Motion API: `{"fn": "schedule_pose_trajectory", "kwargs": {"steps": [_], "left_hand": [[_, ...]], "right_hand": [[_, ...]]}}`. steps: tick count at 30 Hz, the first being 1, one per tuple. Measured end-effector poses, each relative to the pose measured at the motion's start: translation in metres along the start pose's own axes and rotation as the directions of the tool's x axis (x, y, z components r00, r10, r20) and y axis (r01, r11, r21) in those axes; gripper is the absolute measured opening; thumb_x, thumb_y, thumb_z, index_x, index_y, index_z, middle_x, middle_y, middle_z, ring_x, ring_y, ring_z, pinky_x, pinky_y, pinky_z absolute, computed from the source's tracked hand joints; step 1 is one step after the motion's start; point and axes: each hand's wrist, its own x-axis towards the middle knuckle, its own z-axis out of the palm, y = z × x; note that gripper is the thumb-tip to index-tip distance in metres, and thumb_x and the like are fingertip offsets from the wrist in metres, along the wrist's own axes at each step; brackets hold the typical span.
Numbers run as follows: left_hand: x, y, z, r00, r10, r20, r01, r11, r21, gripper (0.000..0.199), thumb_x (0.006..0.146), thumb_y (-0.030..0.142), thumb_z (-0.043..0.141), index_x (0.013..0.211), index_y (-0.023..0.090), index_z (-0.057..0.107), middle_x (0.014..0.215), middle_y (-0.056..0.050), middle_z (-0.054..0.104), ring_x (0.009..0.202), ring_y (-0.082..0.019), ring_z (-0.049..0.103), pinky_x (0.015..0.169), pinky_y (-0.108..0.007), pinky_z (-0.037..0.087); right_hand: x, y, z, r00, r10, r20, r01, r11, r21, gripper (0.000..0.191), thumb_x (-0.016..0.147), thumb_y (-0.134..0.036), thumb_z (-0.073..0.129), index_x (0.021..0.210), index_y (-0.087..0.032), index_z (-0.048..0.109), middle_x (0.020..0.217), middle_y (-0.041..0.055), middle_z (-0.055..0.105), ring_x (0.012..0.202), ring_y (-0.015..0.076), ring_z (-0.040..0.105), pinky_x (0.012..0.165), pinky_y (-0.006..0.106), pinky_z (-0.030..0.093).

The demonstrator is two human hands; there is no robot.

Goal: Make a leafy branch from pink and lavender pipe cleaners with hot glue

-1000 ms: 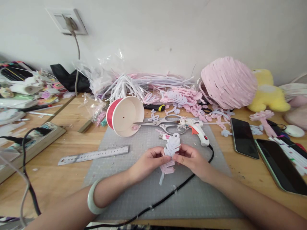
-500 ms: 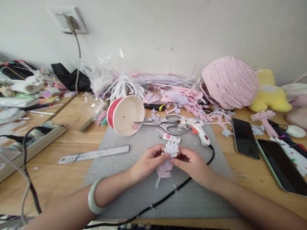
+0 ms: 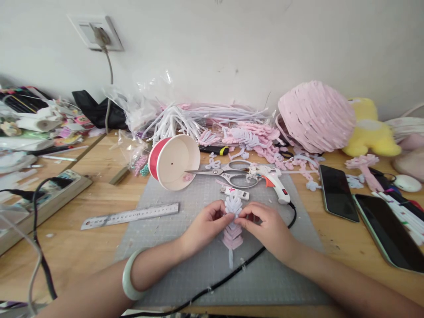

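Observation:
Between my two hands is a leaf-shaped piece of bent pipe cleaner (image 3: 232,236), white loops at the top fading to pink below, with a pale stem pointing toward me. My left hand (image 3: 212,221) pinches its left side between thumb and fingers. From the right, my right hand (image 3: 261,223) pinches the same piece at mid-height. Just beyond it lies a white lighter (image 3: 234,192) with pink print. Farther back, scissors (image 3: 225,173) rest with closed blades beside a white hot glue gun (image 3: 278,185) with an orange trigger.
A grey cutting mat (image 3: 159,260) lies under my hands, crossed by a black cable (image 3: 228,271). A steel ruler (image 3: 132,215) is at left, a tipped paper tub (image 3: 177,161) behind. Pink and white pipe cleaners (image 3: 212,112) line the wall; two phones (image 3: 338,192) lie right.
The pipe cleaner leaf has turned more upright, its stem swinging from lower left to nearly straight down. Both hands keep their pinch on it.

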Motion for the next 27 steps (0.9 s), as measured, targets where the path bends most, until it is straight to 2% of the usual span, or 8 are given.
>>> {"fn": "schedule_pose_trajectory", "kwargs": {"steps": [3, 5, 8, 11, 16, 20, 23, 27], "left_hand": [[0.0, 0.001, 0.0, 1.0, 0.008, 0.01, -0.008, 0.999, -0.033, 0.035, 0.07, 0.046, 0.065, 0.066, 0.016, 0.047, 0.064, 0.003, 0.048, 0.062, -0.011, 0.043, 0.06, -0.023, 0.035], [0.0, 0.001, -0.001, 1.0, 0.024, 0.02, -0.023, 0.999, -0.029, 0.035, 0.071, 0.047, 0.064, 0.067, 0.016, 0.048, 0.065, 0.003, 0.049, 0.063, -0.011, 0.043, 0.061, -0.023, 0.035], [0.001, 0.002, -0.003, 0.998, 0.049, 0.036, -0.05, 0.999, 0.021, 0.035, 0.074, 0.048, 0.061, 0.067, 0.016, 0.05, 0.064, 0.003, 0.049, 0.062, -0.011, 0.043, 0.061, -0.023, 0.035], [0.002, 0.004, -0.006, 0.996, 0.072, 0.057, -0.075, 0.996, 0.044, 0.032, 0.075, 0.046, 0.062, 0.07, 0.016, 0.053, 0.065, 0.002, 0.051, 0.063, -0.012, 0.045, 0.061, -0.023, 0.036], [0.006, 0.007, -0.008, 0.991, 0.086, 0.104, -0.08, 0.995, -0.062, 0.029, 0.074, 0.041, 0.067, 0.087, 0.016, 0.06, 0.079, -0.001, 0.06, 0.073, -0.014, 0.053, 0.07, -0.024, 0.04], [0.009, 0.01, -0.008, 0.992, 0.063, 0.114, -0.049, 0.991, -0.126, 0.027, 0.071, 0.038, 0.07, 0.083, 0.016, 0.06, 0.074, 0.001, 0.058, 0.068, -0.012, 0.051, 0.066, -0.022, 0.039], [0.01, 0.011, -0.007, 0.996, 0.042, 0.085, -0.029, 0.99, -0.14, 0.028, 0.067, 0.038, 0.073, 0.074, 0.015, 0.058, 0.065, 0.003, 0.054, 0.06, -0.009, 0.047, 0.059, -0.021, 0.037], [0.011, 0.011, -0.006, 0.996, 0.084, -0.01, -0.085, 0.99, -0.109, 0.03, 0.065, 0.039, 0.074, 0.069, 0.014, 0.057, 0.06, 0.004, 0.052, 0.056, -0.008, 0.044, 0.055, -0.02, 0.035]], "right_hand": [[0.002, 0.001, -0.001, 0.991, 0.132, 0.013, -0.132, 0.991, 0.032, 0.015, 0.076, -0.033, 0.064, 0.078, -0.019, 0.061, 0.07, -0.0004, 0.06, 0.063, 0.013, 0.053, 0.057, 0.024, 0.041], [0.003, 0.003, -0.001, 0.985, 0.163, 0.062, -0.168, 0.981, 0.093, 0.017, 0.077, -0.035, 0.061, 0.082, -0.019, 0.061, 0.073, 0.0003, 0.061, 0.065, 0.0137, 0.054, 0.059, 0.024, 0.041], [0.004, 0.003, 0.0, 0.975, 0.157, 0.157, -0.185, 0.967, 0.176, 0.018, 0.08, -0.034, 0.055, 0.08, -0.017, 0.062, 0.074, 0.0019, 0.063, 0.069, 0.0153, 0.056, 0.063, 0.025, 0.043], [0.003, 0.002, 0.0, 0.968, 0.153, 0.199, -0.191, 0.963, 0.19, 0.018, 0.079, -0.033, 0.055, 0.079, -0.016, 0.063, 0.077, 0.0034, 0.064, 0.073, 0.0167, 0.057, 0.067, 0.027, 0.043], [0.001, 0.001, 0.0, 0.96, 0.16, 0.231, -0.21, 0.955, 0.209, 0.018, 0.079, -0.032, 0.055, 0.08, -0.016, 0.062, 0.076, 0.0027, 0.063, 0.072, 0.016, 0.055, 0.066, 0.026, 0.042], [0.001, 0.002, 0.004, 0.952, 0.173, 0.254, -0.225, 0.955, 0.191, 0.018, 0.078, -0.032, 0.056, 0.075, -0.015, 0.06, 0.07, 0.0011, 0.06, 0.068, 0.0146, 0.052, 0.061, 0.024, 0.039], [0.001, 0.002, 0.007, 0.95, 0.176, 0.258, -0.228, 0.954, 0.192, 0.018, 0.078, -0.032, 0.055, 0.073, -0.015, 0.058, 0.068, 0.0002, 0.057, 0.066, 0.0137, 0.05, 0.06, 0.024, 0.037], [0.0, -0.001, 0.007, 0.945, 0.201, 0.258, -0.264, 0.934, 0.239, 0.017, 0.078, -0.031, 0.055, 0.073, -0.016, 0.057, 0.066, -0.0005, 0.056, 0.063, 0.0129, 0.05, 0.059, 0.024, 0.037]]}}
